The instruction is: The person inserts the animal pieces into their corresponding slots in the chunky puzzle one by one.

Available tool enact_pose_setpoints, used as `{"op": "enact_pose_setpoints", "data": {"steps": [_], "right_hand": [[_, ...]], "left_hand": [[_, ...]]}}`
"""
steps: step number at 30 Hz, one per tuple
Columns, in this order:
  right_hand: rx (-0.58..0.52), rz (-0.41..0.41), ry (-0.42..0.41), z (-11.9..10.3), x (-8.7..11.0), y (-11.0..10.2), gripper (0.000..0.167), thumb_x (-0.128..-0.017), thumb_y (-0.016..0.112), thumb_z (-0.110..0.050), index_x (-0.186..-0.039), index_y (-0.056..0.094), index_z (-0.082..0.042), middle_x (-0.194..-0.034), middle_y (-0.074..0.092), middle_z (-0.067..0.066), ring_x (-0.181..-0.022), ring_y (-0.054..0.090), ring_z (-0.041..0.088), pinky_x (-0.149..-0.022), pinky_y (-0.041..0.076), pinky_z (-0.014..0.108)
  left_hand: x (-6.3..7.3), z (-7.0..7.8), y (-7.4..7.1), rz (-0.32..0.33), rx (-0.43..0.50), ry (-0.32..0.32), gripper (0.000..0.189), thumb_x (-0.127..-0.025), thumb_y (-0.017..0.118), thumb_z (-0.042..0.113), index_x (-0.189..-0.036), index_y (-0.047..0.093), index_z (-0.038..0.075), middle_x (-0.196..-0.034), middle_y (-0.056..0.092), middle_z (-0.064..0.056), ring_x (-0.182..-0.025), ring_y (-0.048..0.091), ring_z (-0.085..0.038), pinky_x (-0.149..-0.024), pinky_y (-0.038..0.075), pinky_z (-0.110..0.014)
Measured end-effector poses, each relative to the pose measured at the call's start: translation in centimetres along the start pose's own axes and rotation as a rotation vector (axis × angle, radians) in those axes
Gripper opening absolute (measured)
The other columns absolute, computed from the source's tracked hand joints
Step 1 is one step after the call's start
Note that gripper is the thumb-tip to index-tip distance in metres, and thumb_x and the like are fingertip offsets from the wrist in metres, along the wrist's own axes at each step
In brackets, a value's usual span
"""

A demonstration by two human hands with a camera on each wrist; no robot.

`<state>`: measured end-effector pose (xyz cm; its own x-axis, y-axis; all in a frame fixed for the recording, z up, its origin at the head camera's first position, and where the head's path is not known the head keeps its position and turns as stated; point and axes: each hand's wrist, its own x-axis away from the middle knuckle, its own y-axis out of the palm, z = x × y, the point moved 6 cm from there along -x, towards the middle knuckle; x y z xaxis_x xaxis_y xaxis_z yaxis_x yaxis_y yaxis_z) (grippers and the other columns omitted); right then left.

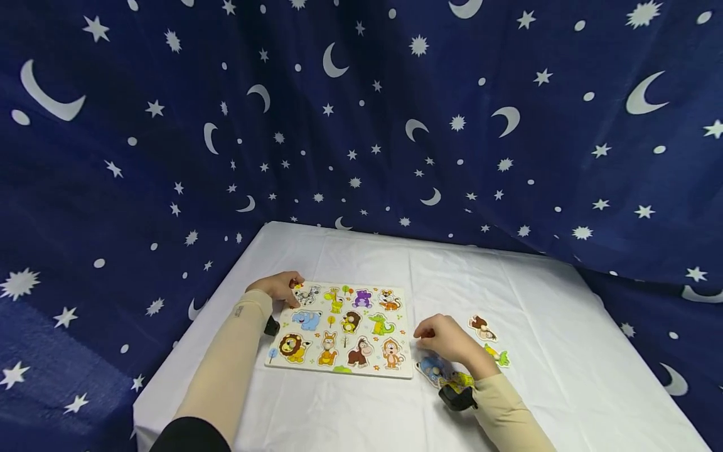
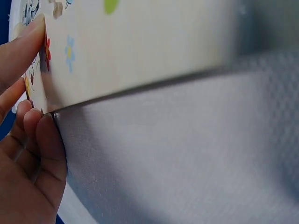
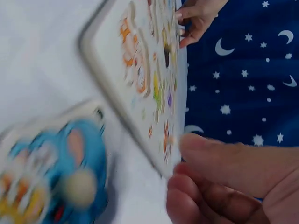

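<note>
Animal puzzle board lies on the white surface between the hands, its long axis running from one hand to the other; I see its animals with their heads pointing away from the person. From my feeds, the left hand pinches its far left corner, thumb on top, fingers along the edge. The right hand hovers just off the board's right side, fingers loosely curled, a narrow gap to the thumb, nothing held that I can see. Animal-shaped places fill the board; I can't tell which hold pieces. Nearer the person than the right hand sit a blue elephant piece and a yellow piece; to its right, a brown piece and a green piece.
</note>
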<state>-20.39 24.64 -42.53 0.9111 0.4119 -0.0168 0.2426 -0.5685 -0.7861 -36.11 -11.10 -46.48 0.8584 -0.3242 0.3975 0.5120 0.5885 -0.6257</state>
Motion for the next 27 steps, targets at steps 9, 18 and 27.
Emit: {"op": "enact_pose_setpoints", "data": {"steps": [9,18,27], "right_hand": [[-0.033,-0.235,-0.024,-0.1,2.3,0.5,0.018,-0.078,0.072,0.009,-0.089,0.075,-0.004,-0.082,0.070,0.003,-0.070,0.055,0.002,-0.063,0.047,0.022],[-0.102,-0.335,-0.037,0.4,3.2,1.6,0.022,-0.075,0.068,0.014,-0.086,0.074,-0.004,-0.083,0.068,0.002,-0.067,0.053,0.001,-0.059,0.048,0.021],[-0.101,-0.354,-0.113,0.7,2.6,1.7,0.036,-0.068,0.054,0.025,-0.080,0.071,-0.004,-0.082,0.064,0.000,-0.067,0.050,-0.002,-0.058,0.045,0.019]], "left_hand": [[-0.1,-0.8,-0.8,0.000,0.005,-0.008,0.065,-0.077,0.082,0.000,-0.135,0.052,0.005,-0.121,0.050,-0.013,-0.112,0.046,-0.026,-0.105,0.038,-0.041],[-0.7,-0.8,-0.4,-0.013,-0.014,-0.029,0.066,-0.078,0.083,0.005,-0.137,0.053,0.011,-0.126,0.052,-0.011,-0.112,0.047,-0.024,-0.103,0.039,-0.039],[-0.8,-0.9,-0.5,-0.008,0.009,-0.053,0.066,-0.078,0.084,0.004,-0.136,0.054,0.011,-0.122,0.049,-0.010,-0.111,0.045,-0.023,-0.100,0.038,-0.037]]}}
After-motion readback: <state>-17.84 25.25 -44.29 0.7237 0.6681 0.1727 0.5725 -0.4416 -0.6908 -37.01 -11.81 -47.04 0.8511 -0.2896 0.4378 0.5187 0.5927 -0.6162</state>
